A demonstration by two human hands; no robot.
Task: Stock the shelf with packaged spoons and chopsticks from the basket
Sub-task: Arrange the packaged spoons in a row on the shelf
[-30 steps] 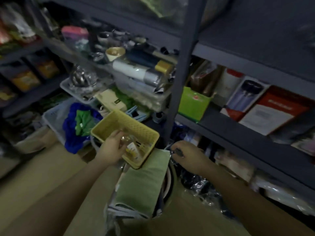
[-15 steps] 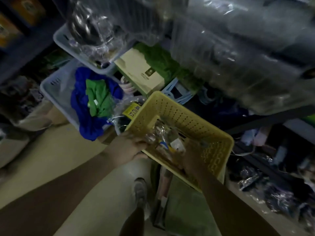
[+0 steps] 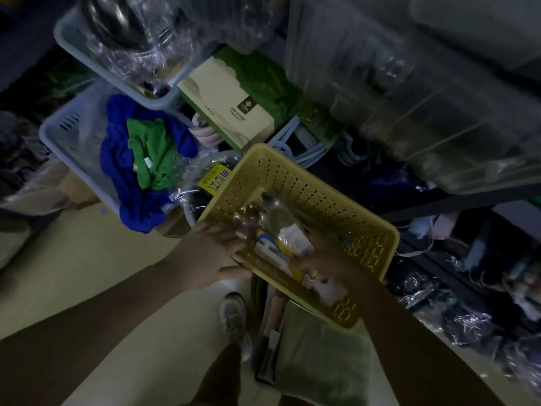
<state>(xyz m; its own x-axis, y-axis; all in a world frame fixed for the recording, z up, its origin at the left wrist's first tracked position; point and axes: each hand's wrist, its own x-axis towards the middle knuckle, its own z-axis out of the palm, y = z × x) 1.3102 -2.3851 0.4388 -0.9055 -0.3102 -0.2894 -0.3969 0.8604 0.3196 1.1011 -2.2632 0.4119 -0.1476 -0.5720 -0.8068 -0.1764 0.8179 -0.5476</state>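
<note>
A yellow perforated plastic basket (image 3: 307, 183) is in the middle of the view, tilted toward me. Inside it lie clear-wrapped packages (image 3: 281, 227) with white and yellow labels; which hold spoons or chopsticks I cannot tell. My left hand (image 3: 210, 253) grips the basket's near left rim, thumb under the edge. My right hand (image 3: 328, 256) is inside the basket, fingers closed around the labelled end of the packages. The shelf's lower level shows above, crowded with goods.
A grey crate (image 3: 67, 124) with blue and green cloth stands at left. A beige box (image 3: 228, 104), blue hangers (image 3: 295, 142) and clear plastic bins (image 3: 424, 98) fill the shelf behind. Folded green cloth (image 3: 319, 356) lies below the basket; my shoe (image 3: 234, 315) stands on the pale floor.
The view has dropped from the shelves to the basket. My right hand has moved from beside the basket into it and closed on the packages. My left hand has stayed on the rim.
</note>
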